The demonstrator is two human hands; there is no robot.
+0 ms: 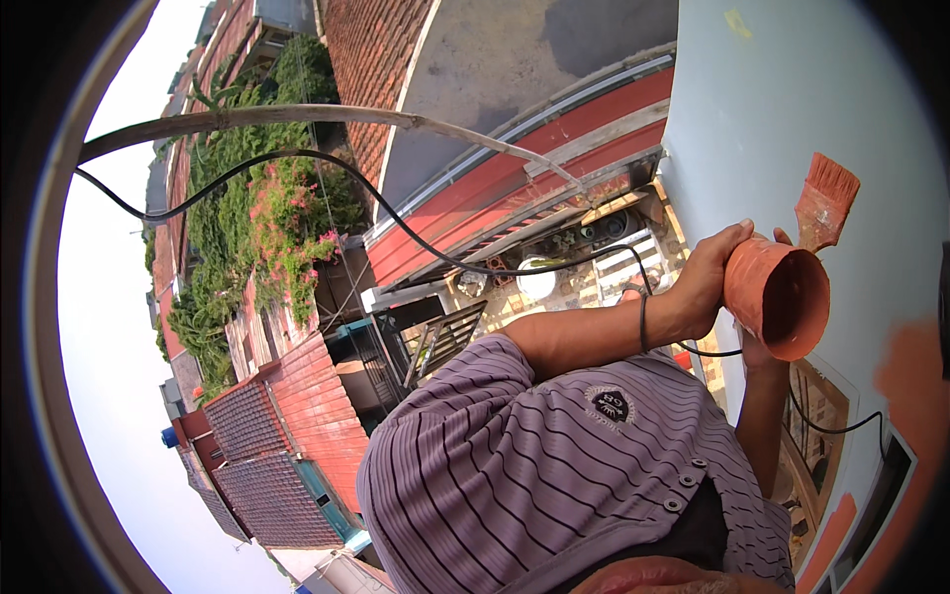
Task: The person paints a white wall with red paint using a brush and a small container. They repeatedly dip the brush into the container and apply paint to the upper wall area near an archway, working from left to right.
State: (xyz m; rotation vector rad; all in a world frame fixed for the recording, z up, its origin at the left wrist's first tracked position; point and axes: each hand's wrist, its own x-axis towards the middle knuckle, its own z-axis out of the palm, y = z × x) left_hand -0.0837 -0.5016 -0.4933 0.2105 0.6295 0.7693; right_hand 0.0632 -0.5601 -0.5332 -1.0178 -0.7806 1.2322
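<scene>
Left hand [708, 272] closed around the side of an orange-coated cup [777, 297], thumb along the upper side, fingers bent behind it. Cup held out ahead of my chest, to the right, tipped so its open mouth faces down and right; inside darker, walls smeared with the same orange. Right hand [760, 348] comes up underneath and behind the cup, mostly hidden by it; how far its fingers are bent, and on what, I cannot tell. Brush [826, 203] stands just beyond the cup's upper rim, bristles up and thick with orange, lower handle lost behind the cup. Pale blue-grey wall [792, 99] to my right, a broad orange patch [905, 361] on its lower part, a small yellow smudge [737, 23] near the top. Black cable [426, 245] sags across from the left toward my left wrist; above it, a bent wooden pole [297, 114]. Striped shirt [505, 465] fills the lower middle. Far below: white round container [536, 280] on patterned paving, red metal roofing [445, 238] beside it. Leftward, green foliage [218, 238] with pink blossoms, more tiled roofs [262, 421], bright sky.
</scene>
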